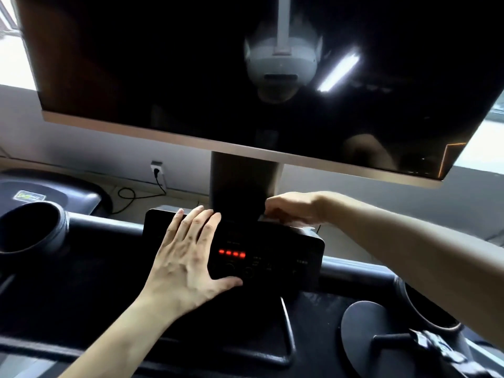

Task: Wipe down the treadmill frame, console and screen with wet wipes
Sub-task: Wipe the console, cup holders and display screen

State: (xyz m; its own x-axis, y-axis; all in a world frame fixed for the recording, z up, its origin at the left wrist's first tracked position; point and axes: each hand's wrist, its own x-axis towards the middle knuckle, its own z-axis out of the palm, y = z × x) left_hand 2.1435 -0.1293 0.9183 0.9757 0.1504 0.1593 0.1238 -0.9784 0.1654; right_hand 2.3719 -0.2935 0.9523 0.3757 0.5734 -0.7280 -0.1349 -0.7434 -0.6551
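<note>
Head view: the left hand [188, 266] lies flat on the left half of the black control panel [286, 252], fingers straight and spread, with the thumb along the lower edge just below a row of red lights [231, 253]. The right hand [293, 208] sits on the panel's top back edge, beside the post [240, 181] that carries the big dark screen [163, 64]. Its fingers bend downward and are blurred — whether they hold a wipe I cannot tell. A round cup holder [30, 227] sits at the far left.
</note>
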